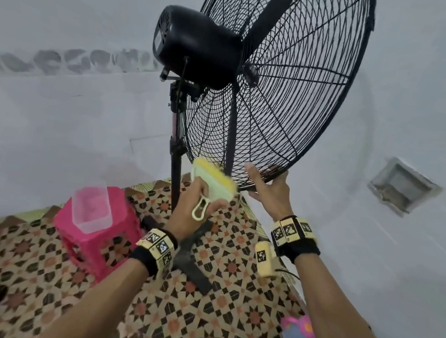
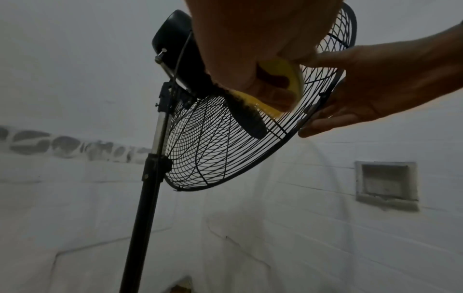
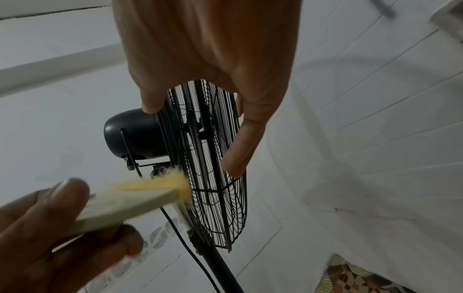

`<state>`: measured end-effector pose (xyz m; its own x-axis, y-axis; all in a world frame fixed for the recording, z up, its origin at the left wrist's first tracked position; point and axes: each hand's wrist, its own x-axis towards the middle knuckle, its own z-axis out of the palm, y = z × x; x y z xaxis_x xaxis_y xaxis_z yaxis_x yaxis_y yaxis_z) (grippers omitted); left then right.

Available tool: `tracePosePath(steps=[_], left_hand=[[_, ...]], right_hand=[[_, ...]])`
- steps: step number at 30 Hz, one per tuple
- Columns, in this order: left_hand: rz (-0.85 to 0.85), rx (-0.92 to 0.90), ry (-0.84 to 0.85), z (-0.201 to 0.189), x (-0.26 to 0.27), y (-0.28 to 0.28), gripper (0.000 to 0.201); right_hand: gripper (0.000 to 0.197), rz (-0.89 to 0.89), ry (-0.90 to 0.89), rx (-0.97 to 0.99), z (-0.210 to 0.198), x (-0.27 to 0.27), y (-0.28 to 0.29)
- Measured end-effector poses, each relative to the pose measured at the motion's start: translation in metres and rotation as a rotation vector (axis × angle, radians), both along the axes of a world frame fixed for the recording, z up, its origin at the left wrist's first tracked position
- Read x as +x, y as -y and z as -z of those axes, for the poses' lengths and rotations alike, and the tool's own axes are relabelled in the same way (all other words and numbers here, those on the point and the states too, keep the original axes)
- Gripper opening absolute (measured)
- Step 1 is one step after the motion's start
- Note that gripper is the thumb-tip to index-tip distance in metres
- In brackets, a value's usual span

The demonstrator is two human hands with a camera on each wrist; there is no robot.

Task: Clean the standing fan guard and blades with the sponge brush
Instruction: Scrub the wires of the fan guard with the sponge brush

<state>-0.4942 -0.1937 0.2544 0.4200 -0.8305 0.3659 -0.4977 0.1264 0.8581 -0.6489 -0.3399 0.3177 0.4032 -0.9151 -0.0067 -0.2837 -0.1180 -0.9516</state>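
Observation:
A black standing fan fills the head view, its wire guard (image 1: 283, 84) tilted and its motor housing (image 1: 198, 46) at the left. Dark blades (image 1: 231, 137) show behind the wires. My left hand (image 1: 199, 194) grips the pale green handle of the sponge brush (image 1: 214, 180), whose yellow bristle edge touches the guard's lower back side. In the left wrist view the brush (image 2: 283, 79) lies against the guard (image 2: 213, 154). My right hand (image 1: 265, 180) grips the guard's bottom rim, thumb on one side and fingers on the other; in the right wrist view its fingers (image 3: 240, 146) straddle the rim.
The fan pole (image 1: 175, 172) drops to a base leg (image 1: 192, 255) on the patterned floor (image 1: 189, 325). A pink stool (image 1: 103, 240) carrying a clear plastic container (image 1: 91, 206) stands left of the pole. White tiled walls hold a recessed box (image 1: 401, 187) at right.

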Motion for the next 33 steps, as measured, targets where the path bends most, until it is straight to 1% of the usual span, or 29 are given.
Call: tracePosePath(steps=[3, 6, 7, 8, 9, 10, 11, 14, 16, 18, 19, 21, 22, 25, 26, 27, 28, 30, 31, 32, 33], left_hand=[[0.095, 0.045, 0.112, 0.005, -0.004, 0.004, 0.042], [0.091, 0.093, 0.154, 0.000, -0.001, 0.011, 0.044], [0.036, 0.098, 0.118, -0.002, 0.002, 0.010, 0.042], [-0.052, 0.066, 0.044, -0.003, 0.005, 0.008, 0.041], [-0.151, 0.007, -0.008, -0.003, 0.009, 0.006, 0.042], [-0.204, -0.048, -0.011, -0.001, 0.012, 0.004, 0.042], [-0.187, -0.052, 0.017, 0.000, 0.011, 0.002, 0.044], [0.000, 0.054, 0.089, 0.006, -0.009, 0.004, 0.048], [0.020, 0.068, 0.124, 0.008, -0.019, 0.009, 0.046], [-0.047, 0.023, 0.029, 0.004, -0.018, 0.012, 0.046], [-0.115, -0.027, -0.010, 0.004, -0.014, 0.012, 0.044], [-0.231, -0.107, -0.021, 0.009, -0.006, 0.009, 0.039], [-0.215, -0.097, -0.005, 0.012, -0.007, 0.009, 0.037], [0.015, 0.056, 0.058, 0.022, -0.023, 0.009, 0.037], [0.061, 0.077, 0.070, 0.022, -0.026, 0.011, 0.039], [0.060, 0.081, 0.062, 0.018, -0.026, 0.013, 0.042], [0.012, 0.071, 0.026, 0.012, -0.022, 0.014, 0.045], [-0.189, -0.037, -0.073, 0.004, -0.012, 0.010, 0.057], [-0.279, -0.098, -0.095, 0.003, -0.006, 0.008, 0.062], [-0.305, -0.116, -0.089, 0.004, -0.003, 0.006, 0.063], [-0.265, -0.091, -0.074, 0.005, -0.006, 0.004, 0.063]], right_hand=[[0.122, -0.009, -0.013, 0.004, 0.002, -0.001, 0.004], [0.124, -0.027, -0.043, -0.022, 0.004, -0.004, 0.007], [0.124, -0.031, -0.048, -0.023, 0.003, -0.005, 0.008], [0.123, -0.034, -0.048, -0.026, 0.002, -0.005, 0.008], [0.120, -0.035, -0.045, -0.035, 0.001, -0.005, 0.009], [0.116, -0.031, -0.039, -0.045, 0.001, -0.005, 0.008], [0.112, -0.028, -0.033, -0.052, 0.001, -0.004, 0.007], [0.105, -0.029, -0.020, -0.053, 0.001, -0.004, 0.004], [0.104, -0.037, -0.032, -0.047, 0.000, -0.007, 0.004], [0.109, -0.038, -0.047, -0.045, -0.002, -0.008, 0.007], [0.110, -0.040, -0.052, -0.048, -0.003, -0.008, 0.008], [0.109, -0.045, -0.050, -0.056, -0.004, -0.008, 0.009], [0.107, -0.048, -0.047, -0.061, -0.004, -0.007, 0.009], [0.103, -0.056, -0.045, -0.067, -0.003, -0.007, 0.008], [0.102, -0.057, -0.044, -0.064, -0.003, -0.008, 0.008], [0.101, -0.058, -0.046, -0.063, -0.003, -0.009, 0.009], [0.101, -0.059, -0.051, -0.063, -0.004, -0.009, 0.010], [0.102, -0.063, -0.053, -0.064, -0.004, -0.010, 0.011], [0.103, -0.062, -0.046, -0.065, -0.004, -0.010, 0.011], [0.104, -0.060, -0.041, -0.064, -0.004, -0.009, 0.010], [0.106, -0.059, -0.040, -0.062, -0.003, -0.008, 0.009]])
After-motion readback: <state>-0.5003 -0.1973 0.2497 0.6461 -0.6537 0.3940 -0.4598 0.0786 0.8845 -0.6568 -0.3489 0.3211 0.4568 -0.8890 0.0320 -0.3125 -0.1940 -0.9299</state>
